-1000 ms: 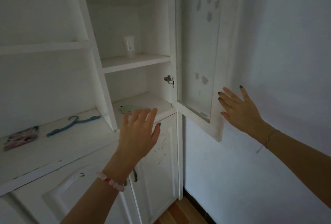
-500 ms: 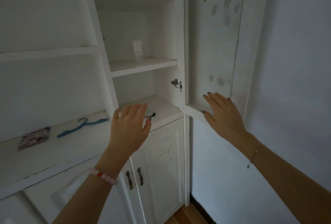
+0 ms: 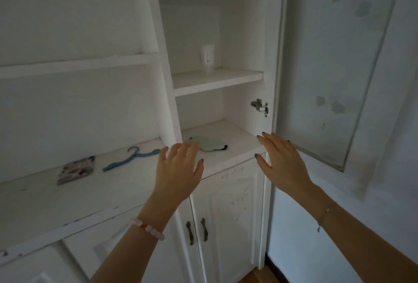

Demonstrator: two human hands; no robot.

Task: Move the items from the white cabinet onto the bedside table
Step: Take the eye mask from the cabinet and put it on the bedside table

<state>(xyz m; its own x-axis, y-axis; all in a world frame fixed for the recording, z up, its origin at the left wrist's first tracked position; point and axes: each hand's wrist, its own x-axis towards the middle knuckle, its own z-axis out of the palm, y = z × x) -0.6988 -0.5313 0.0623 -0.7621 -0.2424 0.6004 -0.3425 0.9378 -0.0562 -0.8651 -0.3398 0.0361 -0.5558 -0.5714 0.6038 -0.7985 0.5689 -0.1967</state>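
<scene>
In the cabinet's (image 3: 168,102) right-hand bay, a tube (image 3: 208,60) stands upright toward the back of the upper shelf (image 3: 226,79). On the lower shelf (image 3: 239,135), a sleep mask (image 3: 208,143) lies near the front left corner. Left of the bay, on the open ledge (image 3: 67,196), a hanger (image 3: 133,158) lies toward the back. A packet (image 3: 77,169) lies near it on its left. The door (image 3: 339,68) stands open at the right.

The picture was dim and bluish-grey, with soft shadows. The straight edges of the tall white wooden cabinet (image 3: 167,79) leaned and bent toward the sides. Small details looked a bit blurry.
</scene>
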